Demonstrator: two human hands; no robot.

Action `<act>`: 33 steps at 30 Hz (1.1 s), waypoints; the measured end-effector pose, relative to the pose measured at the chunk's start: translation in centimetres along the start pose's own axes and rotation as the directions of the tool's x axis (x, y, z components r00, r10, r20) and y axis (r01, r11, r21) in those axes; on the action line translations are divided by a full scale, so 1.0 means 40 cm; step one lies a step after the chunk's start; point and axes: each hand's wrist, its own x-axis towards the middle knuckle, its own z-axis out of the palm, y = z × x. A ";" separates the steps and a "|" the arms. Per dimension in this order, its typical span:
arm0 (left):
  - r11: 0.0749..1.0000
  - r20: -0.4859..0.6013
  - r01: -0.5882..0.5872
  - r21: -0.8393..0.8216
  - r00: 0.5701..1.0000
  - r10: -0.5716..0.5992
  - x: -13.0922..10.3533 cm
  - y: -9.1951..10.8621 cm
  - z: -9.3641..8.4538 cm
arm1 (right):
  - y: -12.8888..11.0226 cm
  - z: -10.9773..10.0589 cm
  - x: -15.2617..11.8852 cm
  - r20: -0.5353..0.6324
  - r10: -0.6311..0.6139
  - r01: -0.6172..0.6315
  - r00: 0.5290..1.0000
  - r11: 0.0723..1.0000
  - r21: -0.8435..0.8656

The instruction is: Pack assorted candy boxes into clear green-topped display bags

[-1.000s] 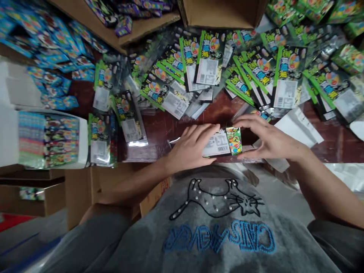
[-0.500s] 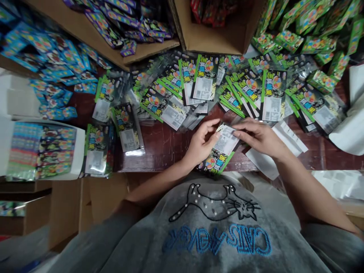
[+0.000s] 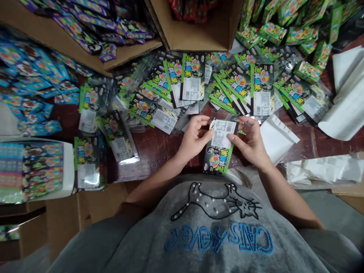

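Note:
Between my hands is a black and green candy packet [image 3: 217, 155] with a white label at its upper end, close to my shirt at the table's front edge. My left hand [image 3: 196, 137] grips its left side, thumb on the label's edge. My right hand [image 3: 250, 142] holds the right side, its thumb pressed on the label and its fingers at the upper corner. Just beyond my hands, similar labelled packets [image 3: 193, 77] lie overlapping across the table. White backing paper [image 3: 277, 138] lies to the right of my right hand.
Cardboard boxes hold purple packs [image 3: 108, 52] and red packs [image 3: 193, 11] at the back. Green boxes [image 3: 307, 71] are heaped back right, blue packs [image 3: 36, 81] at left. A white box [image 3: 68, 167] of packed rows stands front left. White sheets [image 3: 344, 102] lie at right.
The held packet has turned more upright. My right hand has shifted its grip, its fingers now raised at the packet's upper corner. The view has shifted, so the surroundings sit differently.

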 end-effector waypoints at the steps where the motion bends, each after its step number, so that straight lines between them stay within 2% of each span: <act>1: 1.000 0.020 -0.001 0.020 1.000 0.001 -0.001 0.005 -0.005 | 0.000 -0.004 -0.001 0.013 0.005 -0.005 1.000 1.000 0.014; 5: 0.986 0.049 -0.056 0.157 0.998 0.048 0.005 0.031 -0.023 | -0.007 -0.022 -0.003 0.025 0.032 -0.032 0.999 0.999 0.000; 7: 0.985 0.041 -0.052 0.163 0.998 0.046 0.012 0.039 -0.021 | -0.016 -0.026 0.002 0.005 0.026 -0.025 1.000 0.999 -0.047; 11: 0.993 -0.021 0.074 -0.088 0.997 -0.076 0.024 0.041 -0.006 | -0.031 -0.023 0.018 -0.039 -0.052 0.049 0.998 0.996 -0.071; 13: 0.977 -0.041 0.118 -0.179 0.991 -0.127 0.029 0.039 -0.001 | -0.033 -0.018 0.023 -0.075 -0.040 0.035 0.996 0.998 -0.060; 16: 0.963 -0.047 0.153 -0.222 0.985 -0.167 0.035 0.037 0.000 | -0.030 -0.011 0.025 -0.127 0.004 -0.009 0.992 0.999 -0.040; 19: 0.961 -0.066 0.144 -0.236 0.984 -0.164 0.036 0.037 -0.004 | -0.027 -0.007 0.024 -0.139 -0.010 0.008 0.990 1.000 -0.013; 22: 0.971 -0.059 0.123 -0.204 0.989 -0.137 0.035 0.037 -0.013 | -0.029 -0.012 0.023 -0.132 -0.045 0.040 0.990 0.998 -0.043; 25: 0.986 0.031 0.134 -0.103 0.991 -0.131 0.037 0.037 -0.028 | -0.035 -0.024 0.024 -0.080 -0.084 0.073 0.993 0.989 -0.129; 28: 0.996 0.084 0.089 0.020 0.992 -0.090 0.041 0.039 -0.039 | -0.036 -0.032 0.025 -0.032 -0.146 0.136 0.989 0.965 -0.223; 33: 0.997 0.045 -0.005 0.082 0.999 0.002 0.044 0.047 -0.034 | -0.035 -0.030 0.027 -0.067 -0.151 0.135 0.986 0.972 -0.194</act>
